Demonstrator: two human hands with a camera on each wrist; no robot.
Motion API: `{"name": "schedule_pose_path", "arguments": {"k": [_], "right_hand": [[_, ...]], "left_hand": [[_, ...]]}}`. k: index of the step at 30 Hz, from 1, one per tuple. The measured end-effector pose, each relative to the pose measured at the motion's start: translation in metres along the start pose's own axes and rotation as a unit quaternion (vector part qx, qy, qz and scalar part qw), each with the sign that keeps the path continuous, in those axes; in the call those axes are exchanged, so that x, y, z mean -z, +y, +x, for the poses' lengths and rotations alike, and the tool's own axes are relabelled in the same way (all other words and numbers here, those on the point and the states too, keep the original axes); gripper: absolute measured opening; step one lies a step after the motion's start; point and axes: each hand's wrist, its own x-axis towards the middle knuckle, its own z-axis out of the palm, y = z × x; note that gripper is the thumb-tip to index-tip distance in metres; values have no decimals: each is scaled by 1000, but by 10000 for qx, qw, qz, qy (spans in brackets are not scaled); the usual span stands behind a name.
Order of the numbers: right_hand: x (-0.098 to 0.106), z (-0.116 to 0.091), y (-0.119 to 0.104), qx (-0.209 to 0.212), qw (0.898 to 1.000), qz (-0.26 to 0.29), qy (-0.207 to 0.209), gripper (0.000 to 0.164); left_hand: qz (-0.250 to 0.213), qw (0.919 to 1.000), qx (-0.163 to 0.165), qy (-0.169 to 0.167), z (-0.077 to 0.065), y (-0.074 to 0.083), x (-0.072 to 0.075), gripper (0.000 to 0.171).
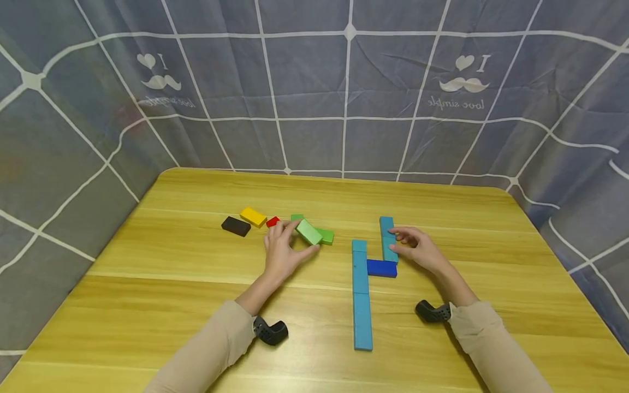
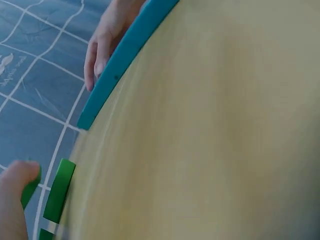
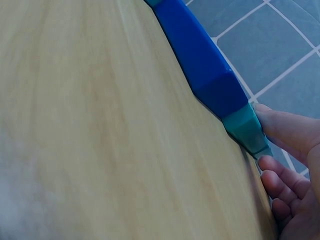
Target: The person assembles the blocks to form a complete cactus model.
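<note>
The left hand is pinching a green block between thumb and fingers; the right hand, thumb and fingertips apart, is touching light-blue blocks.

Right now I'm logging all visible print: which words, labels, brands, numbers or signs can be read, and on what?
"I", heart, moustache, "love simple": curtain, right side in the head view, mirrored.
"I", heart, moustache, "love simple": curtain, left side, mirrored, words creased.
Left wrist view: curtain print too blurred.
Blocks: no text discernible.
</note>
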Motion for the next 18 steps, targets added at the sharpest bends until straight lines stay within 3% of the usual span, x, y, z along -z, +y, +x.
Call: {"name": "schedule_pose_path", "arguments": {"k": [6, 11, 18], "right_hand": [[0, 6, 24, 40, 9999, -118, -19, 41], [0, 7, 34, 160, 9998, -55, -56, 42], [0, 8, 35, 52, 10000, -12, -64, 42]], "left_hand": [[233, 9968, -437, -631, 25, 5, -10, 66], [337, 9898, -377, -1330, 45, 10, -23, 69], [270, 9773, -466, -2049, 66, 17, -36, 70]]}}
